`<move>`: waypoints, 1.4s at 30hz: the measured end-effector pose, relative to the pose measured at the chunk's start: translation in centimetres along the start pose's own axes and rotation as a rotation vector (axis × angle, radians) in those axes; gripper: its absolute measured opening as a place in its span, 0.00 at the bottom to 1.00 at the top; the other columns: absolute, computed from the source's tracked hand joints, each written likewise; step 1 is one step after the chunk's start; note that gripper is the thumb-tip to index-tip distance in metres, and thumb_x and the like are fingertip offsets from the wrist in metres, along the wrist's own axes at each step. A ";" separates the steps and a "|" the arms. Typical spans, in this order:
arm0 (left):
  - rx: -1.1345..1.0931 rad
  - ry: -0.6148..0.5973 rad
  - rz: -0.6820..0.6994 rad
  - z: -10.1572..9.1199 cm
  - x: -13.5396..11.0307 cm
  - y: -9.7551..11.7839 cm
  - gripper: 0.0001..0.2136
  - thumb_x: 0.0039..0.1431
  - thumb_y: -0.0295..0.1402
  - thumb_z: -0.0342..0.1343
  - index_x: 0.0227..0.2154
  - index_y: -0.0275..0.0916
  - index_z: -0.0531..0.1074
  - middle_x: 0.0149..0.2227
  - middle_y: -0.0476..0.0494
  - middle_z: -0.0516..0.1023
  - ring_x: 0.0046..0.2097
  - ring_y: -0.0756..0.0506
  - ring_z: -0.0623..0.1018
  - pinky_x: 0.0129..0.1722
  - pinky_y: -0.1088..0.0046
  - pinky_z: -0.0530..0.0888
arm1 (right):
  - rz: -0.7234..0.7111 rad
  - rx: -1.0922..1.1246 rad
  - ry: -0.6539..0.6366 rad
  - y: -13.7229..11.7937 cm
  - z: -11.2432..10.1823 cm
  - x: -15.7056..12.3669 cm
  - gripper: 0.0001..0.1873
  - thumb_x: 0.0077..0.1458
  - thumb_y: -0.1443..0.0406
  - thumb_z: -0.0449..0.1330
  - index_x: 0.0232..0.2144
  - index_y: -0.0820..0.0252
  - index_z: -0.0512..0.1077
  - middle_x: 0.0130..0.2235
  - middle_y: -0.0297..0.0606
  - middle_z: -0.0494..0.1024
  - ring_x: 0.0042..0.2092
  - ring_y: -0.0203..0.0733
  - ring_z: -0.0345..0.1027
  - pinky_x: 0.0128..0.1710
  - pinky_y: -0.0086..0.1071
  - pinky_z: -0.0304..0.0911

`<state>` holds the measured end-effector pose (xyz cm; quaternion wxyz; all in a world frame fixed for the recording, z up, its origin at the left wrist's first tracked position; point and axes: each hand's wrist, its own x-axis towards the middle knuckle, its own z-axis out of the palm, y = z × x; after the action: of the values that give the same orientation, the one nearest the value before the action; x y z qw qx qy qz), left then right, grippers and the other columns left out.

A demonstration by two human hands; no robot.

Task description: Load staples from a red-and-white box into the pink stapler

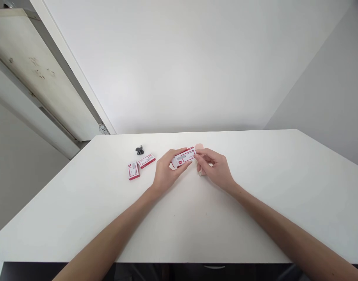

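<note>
A small red-and-white box (184, 157) is held just above the white table (255, 203). My left hand (164, 172) grips its left end with the fingers curled round it. Fingertips of my right hand (215, 168) pinch its right end. A pale pink object (199, 146) lies partly hidden behind the box and my right hand; its shape is unclear. Two more red-and-white boxes lie flat to the left, one (133, 170) nearer me and the other (146, 160) just behind it. A small black object (139, 150) sits beyond them.
The table meets a plain white wall (181, 70) at the back. A door frame and a pale panel (44, 78) stand at the far left. The table's front edge (196, 262) runs close to me.
</note>
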<state>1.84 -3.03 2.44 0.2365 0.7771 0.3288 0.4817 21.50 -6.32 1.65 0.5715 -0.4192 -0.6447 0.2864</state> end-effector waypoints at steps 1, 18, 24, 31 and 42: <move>0.011 -0.009 -0.001 0.0 0.0 0.0 0.16 0.64 0.41 0.65 0.54 0.46 0.77 0.48 0.43 0.83 0.47 0.44 0.81 0.43 0.68 0.78 | -0.005 0.007 -0.006 0.0 0.0 0.0 0.13 0.67 0.54 0.60 0.42 0.54 0.79 0.32 0.35 0.78 0.26 0.37 0.71 0.24 0.33 0.68; -0.131 -0.195 -0.249 0.0 0.2 0.2 0.21 0.71 0.45 0.54 0.61 0.43 0.66 0.45 0.42 0.81 0.40 0.46 0.82 0.36 0.70 0.74 | 0.080 -0.013 0.201 -0.4 0.1 0.1 0.15 0.65 0.52 0.62 0.47 0.52 0.73 0.37 0.37 0.80 0.32 0.40 0.76 0.27 0.32 0.70; -0.294 -0.287 -0.237 0.0 0.0 0.3 0.23 0.73 0.46 0.51 0.65 0.43 0.63 0.48 0.40 0.82 0.43 0.45 0.83 0.47 0.65 0.76 | 0.132 0.058 0.314 0.2 -0.2 0.4 0.20 0.64 0.50 0.63 0.52 0.51 0.70 0.48 0.40 0.78 0.33 0.38 0.78 0.27 0.32 0.71; -0.332 -0.295 -0.268 0.0 0.2 0.2 0.22 0.73 0.47 0.50 0.62 0.42 0.66 0.47 0.40 0.83 0.38 0.46 0.83 0.43 0.66 0.76 | 0.153 0.061 0.238 -0.3 -0.2 0.2 0.21 0.66 0.49 0.60 0.54 0.52 0.74 0.36 0.36 0.80 0.28 0.37 0.73 0.26 0.32 0.69; -0.358 -0.303 -0.314 -0.4 0.1 1.1 0.21 0.67 0.46 0.59 0.58 0.44 0.67 0.38 0.44 0.84 0.35 0.46 0.82 0.40 0.66 0.76 | 0.137 0.058 0.083 -0.3 -0.2 -0.2 0.22 0.67 0.47 0.57 0.50 0.54 0.78 0.25 0.31 0.74 0.25 0.39 0.70 0.22 0.32 0.69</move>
<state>1.84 -3.65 3.40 0.4881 0.7256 0.3160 0.3679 21.59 -6.67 1.85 0.5889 -0.4571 -0.5816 0.3256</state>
